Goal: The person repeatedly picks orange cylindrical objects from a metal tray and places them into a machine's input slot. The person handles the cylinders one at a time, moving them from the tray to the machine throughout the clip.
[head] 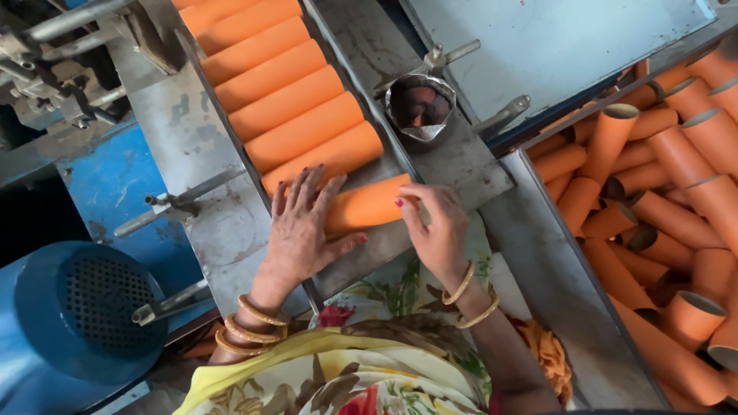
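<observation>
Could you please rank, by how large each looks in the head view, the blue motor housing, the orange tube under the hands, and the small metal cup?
1. Blue motor housing, though it sits nearer the camera.
2. Orange tube, partly hidden by the left hand and right hand.
3. Metal cup.
</observation>
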